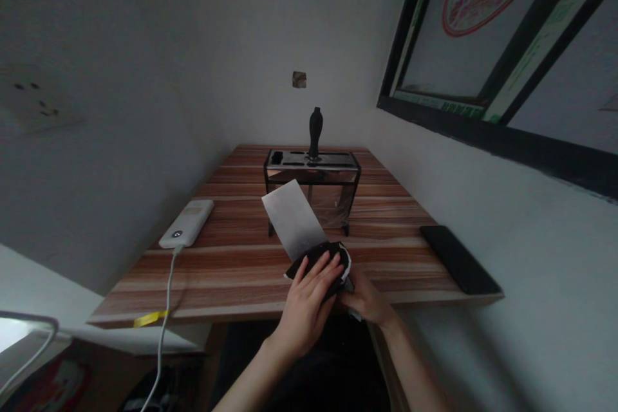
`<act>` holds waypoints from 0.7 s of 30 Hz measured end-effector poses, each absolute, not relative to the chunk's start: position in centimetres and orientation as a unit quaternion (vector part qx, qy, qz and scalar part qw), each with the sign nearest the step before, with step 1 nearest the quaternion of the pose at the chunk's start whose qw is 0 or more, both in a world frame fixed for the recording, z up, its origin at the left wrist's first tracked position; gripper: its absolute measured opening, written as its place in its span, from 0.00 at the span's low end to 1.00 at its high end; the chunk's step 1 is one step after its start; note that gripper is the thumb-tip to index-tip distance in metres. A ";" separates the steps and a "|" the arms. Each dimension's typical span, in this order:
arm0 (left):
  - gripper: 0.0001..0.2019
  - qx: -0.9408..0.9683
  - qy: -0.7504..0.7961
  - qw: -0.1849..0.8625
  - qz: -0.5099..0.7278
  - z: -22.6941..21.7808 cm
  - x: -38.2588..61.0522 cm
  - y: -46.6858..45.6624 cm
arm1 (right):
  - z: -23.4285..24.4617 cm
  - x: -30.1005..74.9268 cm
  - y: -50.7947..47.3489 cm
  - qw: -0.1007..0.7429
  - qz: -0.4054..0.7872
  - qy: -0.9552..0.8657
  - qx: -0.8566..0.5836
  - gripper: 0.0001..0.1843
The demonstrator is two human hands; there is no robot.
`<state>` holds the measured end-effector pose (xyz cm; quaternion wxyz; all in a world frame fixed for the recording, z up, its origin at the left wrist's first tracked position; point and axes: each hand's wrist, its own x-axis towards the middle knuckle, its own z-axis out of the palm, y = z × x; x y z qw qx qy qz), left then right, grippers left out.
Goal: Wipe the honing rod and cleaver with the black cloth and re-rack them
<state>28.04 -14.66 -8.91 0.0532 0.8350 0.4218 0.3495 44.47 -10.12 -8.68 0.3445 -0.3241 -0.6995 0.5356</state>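
A broad, pale blade of a cleaver (294, 215) points up and to the left above the wooden table. My left hand (309, 296) presses a black cloth with a white edge (316, 253) over the lower part of the blade, fingers together. Lower right, my right hand (364, 299) is closed around the cleaver's handle end, which is mostly hidden by the fingers and cloth. Just behind the blade stands a knife block (338, 196) with a metal slotted top and clear sides. One knife with a black handle (315, 132) stands upright in it.
On the wood-grain table (241, 264), a white power bank (187, 224) lies left with a white cable (168, 290) hanging over the front edge. A black phone (461, 259) rests at the right edge. Walls enclose the left, back and right; a framed panel (483, 112) hangs right.
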 end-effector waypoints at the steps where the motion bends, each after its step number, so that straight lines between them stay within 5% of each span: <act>1: 0.26 0.836 0.420 0.055 0.349 -8.8 28.0 -14.6 | -8.7 44.5 -10.1 0.346 0.535 -0.700 -0.324 0.26; 21: 0.23 0.843 0.425 0.052 0.325 -7.4 27.8 -14.5 | -8.8 44.5 -10.0 0.354 0.511 -0.715 -0.321 0.24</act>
